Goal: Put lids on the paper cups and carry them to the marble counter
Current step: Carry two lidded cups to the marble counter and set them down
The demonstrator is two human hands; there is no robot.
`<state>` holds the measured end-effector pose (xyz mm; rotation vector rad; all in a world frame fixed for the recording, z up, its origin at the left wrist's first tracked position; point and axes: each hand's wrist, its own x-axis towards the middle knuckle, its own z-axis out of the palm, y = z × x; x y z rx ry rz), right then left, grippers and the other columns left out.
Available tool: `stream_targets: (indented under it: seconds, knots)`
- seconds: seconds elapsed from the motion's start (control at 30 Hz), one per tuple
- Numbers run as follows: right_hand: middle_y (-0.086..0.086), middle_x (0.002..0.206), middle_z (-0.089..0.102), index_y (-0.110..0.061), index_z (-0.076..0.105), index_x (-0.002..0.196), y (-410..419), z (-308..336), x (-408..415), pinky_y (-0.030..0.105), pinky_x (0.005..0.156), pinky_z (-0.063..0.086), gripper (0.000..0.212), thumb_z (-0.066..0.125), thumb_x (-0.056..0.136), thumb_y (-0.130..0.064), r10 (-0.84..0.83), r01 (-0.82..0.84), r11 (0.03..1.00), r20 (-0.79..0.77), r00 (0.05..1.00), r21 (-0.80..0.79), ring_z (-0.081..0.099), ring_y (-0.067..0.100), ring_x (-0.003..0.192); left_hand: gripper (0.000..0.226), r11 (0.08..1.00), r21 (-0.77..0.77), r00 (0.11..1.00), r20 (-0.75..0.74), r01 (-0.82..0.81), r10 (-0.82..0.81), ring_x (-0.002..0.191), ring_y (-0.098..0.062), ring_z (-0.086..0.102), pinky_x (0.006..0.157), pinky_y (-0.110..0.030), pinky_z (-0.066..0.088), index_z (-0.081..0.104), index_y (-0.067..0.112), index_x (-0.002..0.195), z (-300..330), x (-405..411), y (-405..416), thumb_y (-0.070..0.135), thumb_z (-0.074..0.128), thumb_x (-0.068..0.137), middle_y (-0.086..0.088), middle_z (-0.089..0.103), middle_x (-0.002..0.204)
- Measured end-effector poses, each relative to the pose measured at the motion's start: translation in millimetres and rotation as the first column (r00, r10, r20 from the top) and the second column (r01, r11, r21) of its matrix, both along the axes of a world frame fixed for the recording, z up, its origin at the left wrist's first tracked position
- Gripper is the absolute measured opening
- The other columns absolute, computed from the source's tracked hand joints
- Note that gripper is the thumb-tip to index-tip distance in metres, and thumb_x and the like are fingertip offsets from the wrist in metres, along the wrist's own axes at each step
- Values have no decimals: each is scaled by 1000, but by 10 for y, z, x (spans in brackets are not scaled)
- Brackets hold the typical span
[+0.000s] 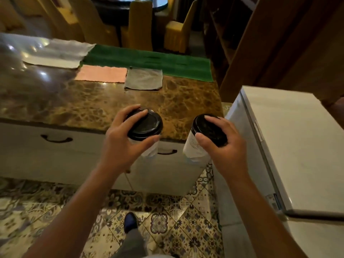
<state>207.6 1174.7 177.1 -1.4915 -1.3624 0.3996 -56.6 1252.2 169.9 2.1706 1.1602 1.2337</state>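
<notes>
A brown marble counter (78,101) with cloths laid along its far side fills the view, a white chest (290,146) beside it. In front of its near edge, the left hand (122,146) and right hand (225,149) each carry a white paper cup in the air. Fingers are curled around the black lids, left cup (150,152) upright, right cup (193,149) tilted.

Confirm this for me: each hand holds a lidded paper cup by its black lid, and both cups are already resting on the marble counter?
Not quite. In the head view the left hand and right hand hold the cups by their black lids, but in the air before the marble counter, not resting on it.
</notes>
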Motion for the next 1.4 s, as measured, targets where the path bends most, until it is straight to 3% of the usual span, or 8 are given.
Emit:
stream_targets:
  seconds: [0.1,0.27,0.57,0.7,0.8,0.87,1.1,1.4]
  knots:
    - [-7,132,63,-39,67,126,491,-1,-167,43,96,58,51,73,80,-59,-19,19,1000,-13,1000,5,60,11,123,74,1000,-28,1000,-15,11,-11,137,-17,48,112,-36,47,59,12,139,35,-150,503,58,70,82,-5,50,147]
    - [-13,131,60,-42,65,123,1117,99,-519,29,95,57,48,73,78,-58,-67,67,998,-60,996,-1,58,1,121,72,995,-68,997,-41,66,-69,137,-12,45,113,-25,42,58,13,140,144,-401,1290,54,72,82,-2,49,147]
    - [-13,132,61,-35,68,126,1878,83,-706,36,97,57,51,74,78,-54,-124,120,992,-105,987,-45,59,3,121,71,990,-80,989,-78,120,-126,140,-14,44,115,-33,43,57,12,140,79,-460,2203,52,72,83,-2,48,148]
    - [-14,132,60,-36,68,125,2233,-2,-614,34,98,56,49,75,80,-53,-88,83,995,-79,993,-64,57,2,122,69,993,-81,993,-76,83,-89,139,-17,45,115,-36,44,56,12,140,-19,-397,2473,51,73,86,-4,48,147]
    - [-14,133,58,-38,66,126,2522,-57,-534,18,100,49,52,73,79,-58,-45,43,995,-22,999,-88,52,-6,123,68,998,-48,994,-95,51,-56,140,-21,44,115,-41,43,57,10,139,-61,-360,2671,46,76,85,-8,48,147]
    - [-11,134,57,-37,65,128,2723,-78,-494,15,101,46,54,72,79,-59,-17,18,994,11,1000,-105,52,-2,125,67,999,-10,990,-135,41,-42,140,-23,45,115,-43,42,58,8,138,-67,-358,2830,44,76,85,-11,48,147]
    - [-9,133,59,-29,64,130,3337,-117,-458,12,100,42,54,81,82,-47,114,-106,988,62,992,-113,55,3,121,64,995,88,986,-157,-37,50,138,-24,45,116,-28,37,58,3,135,-95,-334,3126,39,77,86,-15,49,144]
    - [-8,137,56,-31,63,131,3580,-276,-526,28,107,47,57,80,81,-51,169,-164,978,30,985,-132,53,6,127,61,996,85,988,-153,-21,34,139,-28,46,114,-45,43,60,2,133,-299,-335,3238,38,78,87,-18,49,145]
